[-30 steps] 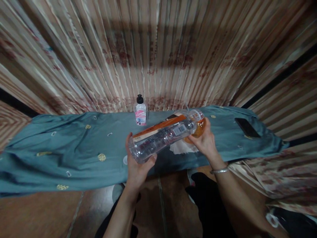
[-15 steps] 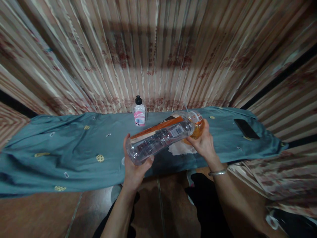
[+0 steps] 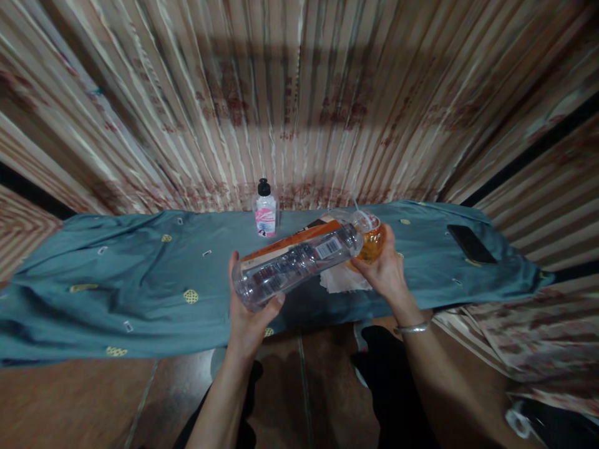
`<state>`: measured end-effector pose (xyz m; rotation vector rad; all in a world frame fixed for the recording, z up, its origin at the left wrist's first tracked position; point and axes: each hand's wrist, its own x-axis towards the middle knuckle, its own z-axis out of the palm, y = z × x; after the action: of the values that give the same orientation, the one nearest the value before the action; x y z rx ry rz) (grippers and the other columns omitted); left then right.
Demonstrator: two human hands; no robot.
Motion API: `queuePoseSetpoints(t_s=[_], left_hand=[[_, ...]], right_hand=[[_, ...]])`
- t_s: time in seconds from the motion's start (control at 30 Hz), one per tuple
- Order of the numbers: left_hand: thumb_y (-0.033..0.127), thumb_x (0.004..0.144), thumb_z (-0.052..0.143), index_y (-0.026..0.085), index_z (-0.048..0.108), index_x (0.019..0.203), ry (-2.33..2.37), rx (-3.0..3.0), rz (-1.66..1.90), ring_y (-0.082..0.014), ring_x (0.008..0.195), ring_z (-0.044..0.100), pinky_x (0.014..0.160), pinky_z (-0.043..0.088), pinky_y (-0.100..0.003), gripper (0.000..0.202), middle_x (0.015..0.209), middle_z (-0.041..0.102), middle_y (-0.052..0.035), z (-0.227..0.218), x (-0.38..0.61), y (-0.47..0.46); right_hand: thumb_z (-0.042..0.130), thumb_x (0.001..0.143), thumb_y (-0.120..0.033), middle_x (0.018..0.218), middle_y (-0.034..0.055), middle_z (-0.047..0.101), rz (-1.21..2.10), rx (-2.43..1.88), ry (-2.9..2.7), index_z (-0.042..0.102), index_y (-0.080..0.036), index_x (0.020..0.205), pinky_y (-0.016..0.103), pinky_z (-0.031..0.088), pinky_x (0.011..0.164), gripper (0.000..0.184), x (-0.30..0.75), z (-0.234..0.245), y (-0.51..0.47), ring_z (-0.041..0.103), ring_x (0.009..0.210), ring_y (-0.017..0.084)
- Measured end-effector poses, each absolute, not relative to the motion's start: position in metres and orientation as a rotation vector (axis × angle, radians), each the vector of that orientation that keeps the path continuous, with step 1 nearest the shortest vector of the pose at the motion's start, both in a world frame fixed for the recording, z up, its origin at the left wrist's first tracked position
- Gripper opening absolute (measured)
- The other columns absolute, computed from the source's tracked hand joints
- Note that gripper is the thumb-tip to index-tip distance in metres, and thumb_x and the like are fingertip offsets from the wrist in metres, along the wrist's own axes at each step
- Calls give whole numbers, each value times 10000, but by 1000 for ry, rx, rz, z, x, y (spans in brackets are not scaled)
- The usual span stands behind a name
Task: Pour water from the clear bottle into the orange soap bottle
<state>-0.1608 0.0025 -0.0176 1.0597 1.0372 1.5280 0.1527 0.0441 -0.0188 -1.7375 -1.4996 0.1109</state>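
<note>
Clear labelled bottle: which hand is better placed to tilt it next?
Probably the left hand: it grips the clear labelled bottle near its base, while the right hand holds the amber container.

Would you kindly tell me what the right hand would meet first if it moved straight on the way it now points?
Beyond the amber-coloured container it grips, the right hand would probably meet the tilted clear bottle first, at its neck end; depth is hard to judge here.

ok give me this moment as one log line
left hand: holds tilted clear bottle | right hand: holds amber container | black-capped bottle: upright on cloth
</note>
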Motion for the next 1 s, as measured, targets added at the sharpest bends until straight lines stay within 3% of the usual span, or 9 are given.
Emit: queuePoseSetpoints(t_s=[0.17, 0.33, 0.5, 0.77, 1.0], left_hand=[[433, 659, 1083, 273, 243, 1822, 1027, 1045, 1519, -343, 1239, 811, 1132, 641, -497, 1444, 1387, 791, -141, -18, -161, 3], [484, 694, 1064, 273, 274, 1820, 1030, 989, 1590, -345, 1326, 773, 1186, 599, -489, 1392, 1464, 751, -149, -17, -154, 1], [417, 622, 1109, 309, 226, 1829, 1004, 993, 1520, -355, 1368, 758, 1223, 575, -500, 1500, 1495, 744, -141, -22, -160, 5], [425, 678, 1086, 336, 273, 1826, 1007, 966, 1527, -373, 1416, 738, 1266, 544, -540, 1410, 1535, 740, -131, -21, -161, 4], [434, 684, 1075, 338, 306, 1810, 1013, 961, 1537, -371, 1360, 768, 1217, 592, -530, 1367, 1490, 759, -136, -29, -167, 7]], right_hand=[[835, 795, -550, 1451, 234, 793, 124, -1726, -1484, 374, -169, 1705, 613, 680, 1033, 1090, 152, -19, 45, 830, 1231, 462], [840, 804, -580, 1464, 228, 792, 111, -1722, -1496, 363, -190, 1718, 617, 682, 1026, 1103, 154, -20, 45, 830, 1240, 461], [851, 802, -561, 1482, 249, 777, 131, -1729, -1494, 339, -170, 1725, 629, 677, 1036, 1126, 154, -20, 44, 822, 1254, 470], [890, 779, -574, 1455, 238, 789, 155, -1729, -1487, 370, -183, 1707, 602, 694, 996, 1133, 153, -18, 43, 840, 1196, 457], [877, 803, -658, 1493, 237, 771, 118, -1709, -1501, 379, -186, 1702, 585, 694, 1007, 1131, 153, -23, 45, 830, 1234, 443]])
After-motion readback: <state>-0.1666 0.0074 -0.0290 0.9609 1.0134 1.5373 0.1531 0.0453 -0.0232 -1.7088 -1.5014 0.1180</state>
